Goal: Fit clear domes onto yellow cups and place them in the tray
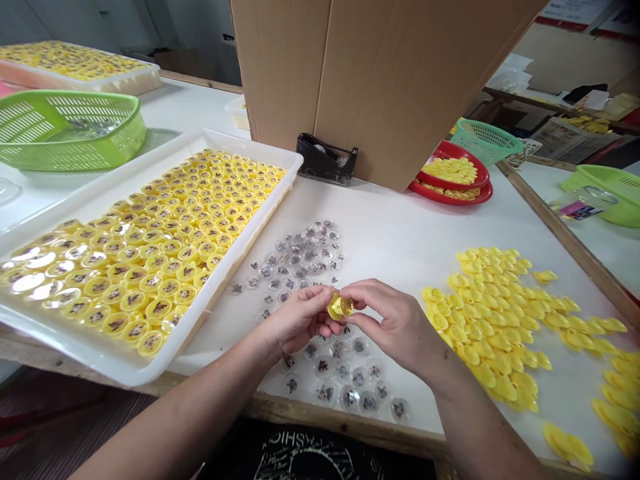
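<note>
Centrally, one yellow plastic cup (339, 307) was pinched between left hand (300, 316) and right hand (395, 321), clear printed discs (349, 398) lying below the grip, the two-handed step seemingly calling for even fingertip pressure.

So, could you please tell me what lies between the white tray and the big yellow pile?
Clear discs lie between the tray and the pile; the left hand and right hand hold a yellow piece above them. The head view shows this.
</note>
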A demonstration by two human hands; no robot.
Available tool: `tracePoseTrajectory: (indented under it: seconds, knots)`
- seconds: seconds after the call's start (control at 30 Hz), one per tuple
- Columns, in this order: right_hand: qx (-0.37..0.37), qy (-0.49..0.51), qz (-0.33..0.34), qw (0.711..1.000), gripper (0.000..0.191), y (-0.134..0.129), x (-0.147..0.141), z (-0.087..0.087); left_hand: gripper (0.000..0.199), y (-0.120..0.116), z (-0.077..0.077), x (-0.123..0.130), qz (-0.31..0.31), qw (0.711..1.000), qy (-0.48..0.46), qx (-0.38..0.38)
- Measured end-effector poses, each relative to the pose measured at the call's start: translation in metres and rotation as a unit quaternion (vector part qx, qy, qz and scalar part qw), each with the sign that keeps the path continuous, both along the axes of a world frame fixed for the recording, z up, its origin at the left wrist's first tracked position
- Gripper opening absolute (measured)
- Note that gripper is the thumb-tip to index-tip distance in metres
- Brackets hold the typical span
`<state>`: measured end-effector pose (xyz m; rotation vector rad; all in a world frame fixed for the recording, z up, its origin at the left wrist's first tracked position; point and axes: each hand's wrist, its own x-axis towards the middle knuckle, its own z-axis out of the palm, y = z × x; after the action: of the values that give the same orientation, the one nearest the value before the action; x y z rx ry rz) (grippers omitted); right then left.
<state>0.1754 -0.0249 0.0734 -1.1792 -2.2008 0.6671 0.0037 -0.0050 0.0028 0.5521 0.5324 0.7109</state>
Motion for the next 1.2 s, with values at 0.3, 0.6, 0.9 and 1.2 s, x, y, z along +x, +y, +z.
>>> tracePoseTrajectory:
  seconds: [0.3,0.6,0.9,1.2]
  knots:
    - [0.012,0.008,-0.003,1.0,0.026,-0.004,-0.003,0.002,0.038,-0.002,-0.002,0.001,-0.011,1.0,-0.011,-0.005]
    - [0.036,-0.016,-0.01,0.999,0.019,-0.007,-0.006,0.004,0.04,-0.004,-0.001,0.001,0.018,1.0,-0.002,-0.003]
    - [0.083,-0.042,-0.041,0.995,0.012,-0.007,-0.016,-0.016,0.039,-0.003,0.001,-0.003,0.013,0.993,0.078,0.092]
    - [0.006,0.066,-0.146,0.987,0.024,-0.006,-0.01,-0.03,0.032,-0.002,0.012,-0.006,0.075,0.953,0.187,0.227]
